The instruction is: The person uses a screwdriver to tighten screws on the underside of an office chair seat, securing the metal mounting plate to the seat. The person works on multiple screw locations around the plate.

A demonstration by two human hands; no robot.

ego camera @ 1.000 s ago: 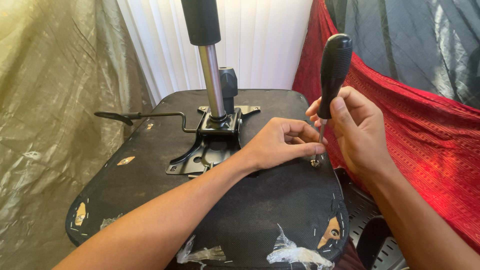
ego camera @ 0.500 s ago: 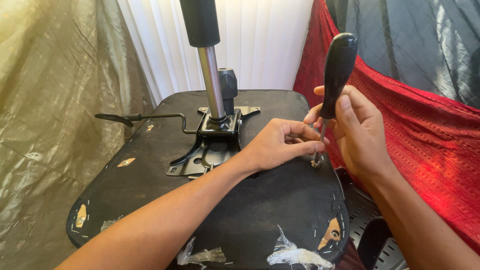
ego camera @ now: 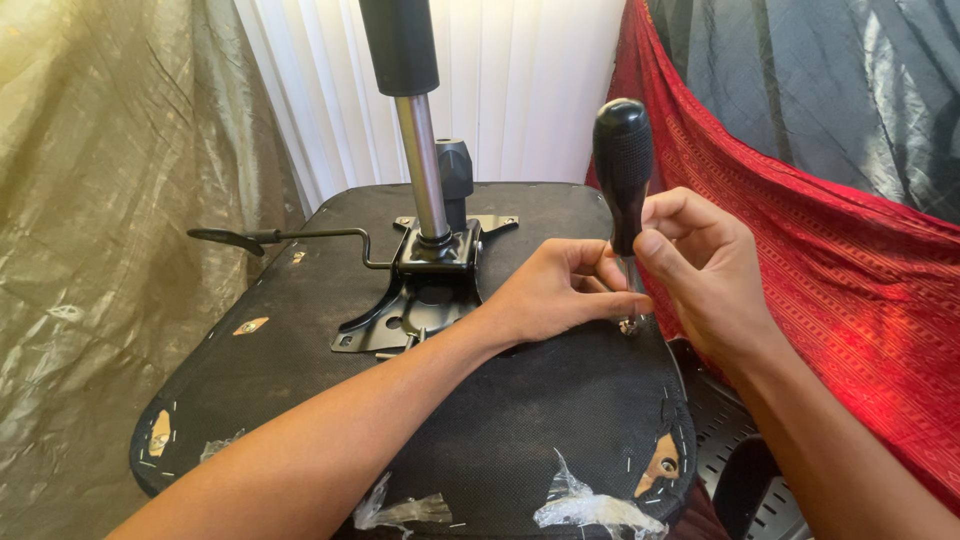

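Observation:
An upturned office chair seat (ego camera: 300, 400) with black fabric underside lies before me. My right hand (ego camera: 705, 270) grips the black handle of a screwdriver (ego camera: 622, 165), held upright with its tip on a screw (ego camera: 628, 326) near the seat's right edge. My left hand (ego camera: 560, 290) rests on the seat, its fingertips pinching the screwdriver's shaft just above the screw. The tip itself is partly hidden by my fingers.
A black metal mechanism plate (ego camera: 415, 300) with a gas-lift column (ego camera: 415, 150) rises from the seat's middle, and a lever (ego camera: 270, 238) sticks out to the left. Red cloth (ego camera: 850, 280) hangs on the right, olive sheeting (ego camera: 100, 250) on the left. Torn tape (ego camera: 590, 505) marks the front edge.
The screwdriver handle has swung from tilted right to nearly upright. My right hand has shifted its grip lower on the handle; my left hand stays at the shaft.

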